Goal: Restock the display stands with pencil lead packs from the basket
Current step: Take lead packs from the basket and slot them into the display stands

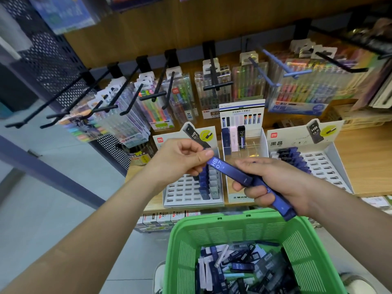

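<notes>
From the head view, black hooks (148,96) jut out from the back wall toward you, hung with clear pen packs (212,92), and they overhang the shelf (360,149) behind your hands. Three stands sit along the shelf's front edge: the left stand (191,194) holds one column of blue and grey packs at its right side, the middle stand (244,145) has a few upright packs at its back and reads "MON" on its front, and the right stand (324,164) carries a row of blue packs at its back left. Both outer stands show a red "deli" logo and "HB 0.7". Your right hand (273,183) is closed around a bundle of dark blue packs (273,196), and your left hand (182,155) pinches the top pack (229,170), printed "HB 0.7", above the left stand. The green basket (233,230) below holds a loose heap of blue, black and white packs.
</notes>
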A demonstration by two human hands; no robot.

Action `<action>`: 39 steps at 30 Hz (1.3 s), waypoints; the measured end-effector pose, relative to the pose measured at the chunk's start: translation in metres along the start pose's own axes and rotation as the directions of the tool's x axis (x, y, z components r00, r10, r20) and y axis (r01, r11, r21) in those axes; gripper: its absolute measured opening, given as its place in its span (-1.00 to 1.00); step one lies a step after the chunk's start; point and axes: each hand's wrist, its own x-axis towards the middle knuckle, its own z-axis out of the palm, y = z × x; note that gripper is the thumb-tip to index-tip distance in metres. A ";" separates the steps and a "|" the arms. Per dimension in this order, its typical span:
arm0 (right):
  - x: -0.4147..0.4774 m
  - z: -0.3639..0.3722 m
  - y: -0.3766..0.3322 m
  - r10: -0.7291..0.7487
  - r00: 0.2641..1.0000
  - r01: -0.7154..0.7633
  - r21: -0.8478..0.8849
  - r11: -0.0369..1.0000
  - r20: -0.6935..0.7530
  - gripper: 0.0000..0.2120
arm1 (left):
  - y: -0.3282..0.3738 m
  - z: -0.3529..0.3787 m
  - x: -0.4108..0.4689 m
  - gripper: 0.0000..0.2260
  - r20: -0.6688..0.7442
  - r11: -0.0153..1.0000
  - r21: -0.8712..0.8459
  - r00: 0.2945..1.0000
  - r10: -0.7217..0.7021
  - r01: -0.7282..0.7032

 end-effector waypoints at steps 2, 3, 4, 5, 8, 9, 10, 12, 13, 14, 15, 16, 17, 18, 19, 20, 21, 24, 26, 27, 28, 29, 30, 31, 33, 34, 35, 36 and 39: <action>-0.001 0.001 0.001 -0.017 1.000 0.016 -0.026 1.000 -0.020 -0.76 | -0.005 0.002 -0.002 -0.69 -0.060 1.000 0.001 0.998 -0.010 0.010; 0.000 0.001 0.002 -0.021 0.999 0.020 -0.038 0.999 -0.028 -0.75 | -0.005 0.002 -0.003 -0.72 -0.081 1.000 -0.015 0.997 -0.018 0.017; 0.001 0.001 0.003 -0.023 0.999 0.021 -0.053 0.998 -0.039 -0.74 | -0.005 0.003 -0.004 -0.77 -0.093 0.999 -0.031 0.995 -0.023 0.020; 0.002 0.002 0.004 -0.023 0.998 0.019 -0.064 0.998 -0.059 -0.74 | -0.004 0.001 -0.004 -0.83 -0.098 0.999 -0.035 0.995 -0.019 0.015; 0.006 0.000 0.005 -0.010 0.984 0.012 0.012 1.000 -0.177 -0.80 | -0.003 -0.013 -0.003 -0.97 -0.153 0.998 0.049 0.988 0.037 -0.029; 0.006 -0.001 0.005 0.005 0.976 0.009 0.063 0.998 -0.218 -0.76 | -0.004 -0.020 -0.003 -0.99 -0.192 0.993 0.115 0.979 0.062 -0.040; 0.007 -0.003 0.005 0.021 0.969 0.008 0.113 0.994 -0.246 -0.70 | -0.007 -0.027 -0.002 -0.98 -0.231 0.979 0.198 0.969 0.089 -0.043; 0.007 -0.007 0.005 0.036 0.964 0.015 0.190 0.982 -0.262 -0.64 | -0.017 -0.041 0.001 -0.95 -0.278 0.920 0.391 0.950 0.143 -0.025; 0.007 -0.008 0.005 0.035 0.967 0.020 0.212 0.977 -0.252 -0.65 | -0.023 -0.046 0.003 -0.93 -0.282 0.874 0.486 0.945 0.168 -0.010; 0.006 -0.008 0.005 0.031 0.970 0.023 0.220 0.975 -0.241 -0.68 | -0.030 -0.049 0.005 -0.92 -0.278 0.824 0.566 0.943 0.185 0.006; 0.006 -0.007 0.005 0.027 0.972 0.026 0.219 0.975 -0.232 -0.72 | -0.037 -0.052 0.007 -0.93 -0.273 0.774 0.633 0.942 0.196 0.023; 0.006 -0.007 0.006 0.023 0.973 0.027 0.216 0.976 -0.228 -0.76 | -0.044 -0.053 0.009 -0.95 -0.267 0.722 0.690 0.941 0.207 0.037; 0.006 -0.006 0.006 0.025 0.974 0.026 0.217 0.976 -0.225 -0.79 | -0.050 -0.053 0.011 -0.96 -0.261 0.677 0.735 0.941 0.216 0.049; 0.007 -0.005 0.007 0.029 0.974 0.022 0.221 0.975 -0.226 -0.80 | -0.055 -0.053 0.014 -0.96 -0.260 0.645 0.761 0.941 0.216 0.062; 0.008 -0.005 0.008 0.037 0.972 0.016 0.223 0.975 -0.231 -0.81 | -0.060 -0.054 0.017 -0.96 -0.263 0.627 0.776 0.941 0.211 0.076; 0.009 -0.005 0.008 0.047 0.970 0.006 0.217 0.976 -0.237 -0.82 | -0.064 -0.054 0.020 -0.96 -0.266 0.608 0.789 0.941 0.209 0.089; 0.010 -0.005 0.009 0.053 0.968 -0.002 0.204 0.979 -0.245 -0.82 | -0.067 -0.054 0.022 -0.97 -0.263 0.589 0.803 0.942 0.209 0.093; 0.014 -0.009 0.008 0.032 0.957 0.020 0.176 0.984 -0.288 -0.81 | -0.077 -0.050 0.030 -0.95 -0.230 0.578 0.813 0.950 0.209 0.070; 0.016 -0.011 0.007 0.023 0.951 0.035 0.180 0.983 -0.310 -0.81 | -0.083 -0.046 0.033 -0.92 -0.213 0.553 0.831 0.952 0.221 0.058; 0.017 -0.011 0.007 0.028 0.950 0.033 0.190 0.981 -0.311 -0.82 | -0.086 -0.044 0.033 -0.91 -0.208 0.525 0.849 0.949 0.236 0.056; 0.017 -0.011 0.008 0.037 0.951 0.026 0.197 0.980 -0.307 -0.83 | -0.089 -0.044 0.034 -0.90 -0.204 0.492 0.869 0.946 0.254 0.055; 0.017 -0.011 0.009 0.045 0.953 0.014 0.190 0.982 -0.300 -0.83 | -0.091 -0.044 0.034 -0.89 -0.201 0.468 0.882 0.941 0.271 0.054; 0.017 -0.010 0.009 0.049 0.956 0.001 0.170 0.985 -0.290 -0.81 | -0.093 -0.046 0.036 -0.88 -0.204 0.461 0.886 0.938 0.281 0.055; 0.016 -0.009 0.010 0.051 0.959 -0.010 0.145 0.989 -0.280 -0.79 | -0.095 -0.048 0.038 -0.88 -0.214 0.469 0.881 0.934 0.286 0.058; 0.014 -0.006 0.011 0.050 0.963 -0.022 0.110 0.994 -0.265 -0.77 | -0.096 -0.053 0.043 -0.86 -0.240 0.491 0.868 0.926 0.291 0.071; 0.014 -0.005 0.011 0.048 0.964 -0.021 0.106 0.994 -0.263 -0.77 | -0.096 -0.055 0.046 -0.85 -0.244 0.489 0.869 0.925 0.290 0.076; 0.014 -0.005 0.011 0.040 0.964 -0.013 0.106 0.994 -0.262 -0.77 | -0.097 -0.056 0.049 -0.84 -0.243 0.481 0.873 0.926 0.288 0.079; 0.014 -0.005 0.011 0.028 0.965 -0.001 0.104 0.995 -0.261 -0.77 | -0.098 -0.056 0.052 -0.84 -0.244 0.473 0.877 0.926 0.287 0.084; 0.016 -0.007 0.012 0.010 0.965 0.014 0.091 0.996 -0.263 -0.77 | -0.100 -0.055 0.057 -0.83 -0.273 0.473 0.874 0.916 0.293 0.109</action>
